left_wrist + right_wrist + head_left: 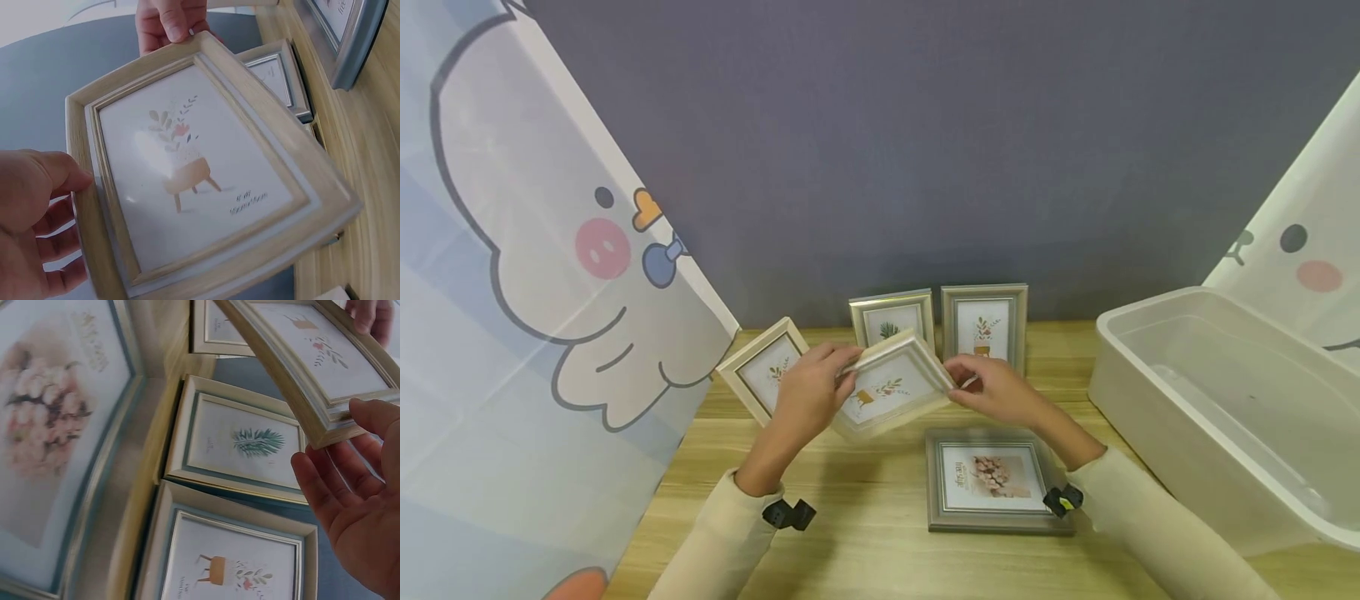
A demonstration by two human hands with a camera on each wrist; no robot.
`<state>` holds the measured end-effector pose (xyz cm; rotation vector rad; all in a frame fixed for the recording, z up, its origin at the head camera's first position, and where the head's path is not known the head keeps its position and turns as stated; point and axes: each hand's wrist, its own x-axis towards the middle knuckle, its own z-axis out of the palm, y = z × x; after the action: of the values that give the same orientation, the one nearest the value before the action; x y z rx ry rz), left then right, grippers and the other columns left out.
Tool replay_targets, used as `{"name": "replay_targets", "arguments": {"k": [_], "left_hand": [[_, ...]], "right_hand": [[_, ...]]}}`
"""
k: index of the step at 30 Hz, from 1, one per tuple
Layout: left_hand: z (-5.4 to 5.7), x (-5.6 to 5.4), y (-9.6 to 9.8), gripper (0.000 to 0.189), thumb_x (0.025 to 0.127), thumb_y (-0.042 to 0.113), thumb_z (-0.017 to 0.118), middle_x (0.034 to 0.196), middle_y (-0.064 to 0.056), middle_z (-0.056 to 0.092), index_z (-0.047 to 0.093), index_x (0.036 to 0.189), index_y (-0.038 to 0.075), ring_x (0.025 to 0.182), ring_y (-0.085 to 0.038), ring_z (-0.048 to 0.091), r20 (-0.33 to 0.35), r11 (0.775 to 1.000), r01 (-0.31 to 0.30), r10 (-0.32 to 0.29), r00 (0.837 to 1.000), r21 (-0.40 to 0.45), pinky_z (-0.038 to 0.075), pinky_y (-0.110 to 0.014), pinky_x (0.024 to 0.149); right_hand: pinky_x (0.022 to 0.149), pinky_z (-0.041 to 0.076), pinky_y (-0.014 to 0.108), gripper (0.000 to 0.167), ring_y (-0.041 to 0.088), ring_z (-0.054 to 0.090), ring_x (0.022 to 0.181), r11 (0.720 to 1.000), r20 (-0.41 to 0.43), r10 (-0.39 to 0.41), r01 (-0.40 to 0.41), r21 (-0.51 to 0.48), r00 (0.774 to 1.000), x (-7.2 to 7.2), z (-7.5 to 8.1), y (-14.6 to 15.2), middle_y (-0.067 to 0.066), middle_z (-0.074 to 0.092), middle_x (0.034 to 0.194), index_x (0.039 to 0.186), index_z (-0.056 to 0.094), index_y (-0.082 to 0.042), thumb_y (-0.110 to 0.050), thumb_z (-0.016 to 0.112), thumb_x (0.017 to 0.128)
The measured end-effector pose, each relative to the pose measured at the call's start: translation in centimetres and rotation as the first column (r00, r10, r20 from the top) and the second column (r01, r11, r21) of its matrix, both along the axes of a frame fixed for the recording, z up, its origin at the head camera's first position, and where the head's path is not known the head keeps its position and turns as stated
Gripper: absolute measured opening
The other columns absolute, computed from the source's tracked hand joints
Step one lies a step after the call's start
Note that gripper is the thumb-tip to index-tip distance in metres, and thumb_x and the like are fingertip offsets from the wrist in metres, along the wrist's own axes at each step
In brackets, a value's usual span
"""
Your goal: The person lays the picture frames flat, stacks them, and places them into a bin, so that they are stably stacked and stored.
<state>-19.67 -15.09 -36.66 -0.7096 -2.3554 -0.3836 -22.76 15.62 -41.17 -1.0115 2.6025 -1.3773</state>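
Observation:
Between my two hands a pale wood-toned picture frame (891, 387) is held up, tilted, above the table. Its print shows a plant in an orange legged pot. My left hand (811, 385) grips one edge, thumb on the front and fingers behind, as the left wrist view shows. With thumb and fingers my right hand (1000, 390) pinches the opposite end near a corner. Below lies a larger grey picture frame (934, 483) with a pink flower print, flat on the table; the right forearm passes over its side.
Against the dark back panel (880, 167) stand a frame with a green leaf print (256, 442) and a grey-gold frame (1021, 321). A tilted cream frame (752, 392) leans at the left. On the right sits a white plastic bin (1150, 433) on the wooden table (850, 550).

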Motion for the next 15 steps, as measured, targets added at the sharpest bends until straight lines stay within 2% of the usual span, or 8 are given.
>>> {"name": "replay_targets", "arguments": {"k": [4, 8, 10, 15], "left_hand": [[0.5, -0.6, 1.1, 0.031, 0.084, 0.008, 0.080, 0.104, -0.006, 0.074, 0.076, 0.115, 0.011, 0.095, -0.025, 0.071, -0.044, 0.998, 0.046, -0.048, 0.998, -0.034, 0.059, -0.041, 0.074], [0.8, -0.8, 2.2, 0.032, 0.086, 0.006, 0.077, 0.108, -0.005, 0.072, 0.076, 0.117, 0.013, 0.099, -0.028, 0.070, -0.021, 0.996, 0.055, -0.057, 0.998, -0.073, 0.056, -0.044, 0.070], [1.0, -0.7, 2.7, 0.032, 0.087, 0.005, 0.076, 0.108, -0.005, 0.071, 0.076, 0.117, 0.015, 0.097, -0.027, 0.069, -0.013, 0.993, 0.053, -0.054, 0.998, -0.103, 0.055, -0.043, 0.068], [1.4, -0.6, 3.8, 0.033, 0.089, 0.004, 0.074, 0.109, -0.003, 0.068, 0.074, 0.118, 0.021, 0.096, -0.025, 0.067, -0.023, 0.978, 0.059, -0.065, 0.998, -0.198, 0.056, -0.044, 0.077]], "right_hand": [[0.081, 0.062, 0.028, 0.039, 0.019, 0.071, 0.094, 1.000, -0.019, -0.022, 0.022, -0.008, 1.000, 0.4, -0.6, 0.1, 0.009, 0.074, 0.104, 0.128, 0.063, -0.003, -0.007, 0.075, 0.091], [0.079, 0.062, 0.029, 0.047, 0.020, 0.071, 0.092, 0.997, -0.032, -0.066, 0.065, -0.032, 0.997, 0.9, -1.3, 0.3, 0.012, 0.074, 0.104, 0.134, 0.060, -0.002, -0.008, 0.076, 0.090], [0.077, 0.063, 0.028, 0.047, 0.019, 0.072, 0.089, 0.995, -0.052, -0.093, 0.090, -0.045, 0.994, 1.1, -1.9, 0.4, 0.011, 0.074, 0.101, 0.132, 0.060, -0.002, -0.007, 0.077, 0.089], [0.074, 0.062, 0.026, 0.039, 0.018, 0.073, 0.085, 0.989, -0.080, -0.122, 0.115, -0.093, 0.989, 1.4, -3.7, 0.5, 0.009, 0.074, 0.095, 0.123, 0.060, -0.003, -0.003, 0.077, 0.088]]}}
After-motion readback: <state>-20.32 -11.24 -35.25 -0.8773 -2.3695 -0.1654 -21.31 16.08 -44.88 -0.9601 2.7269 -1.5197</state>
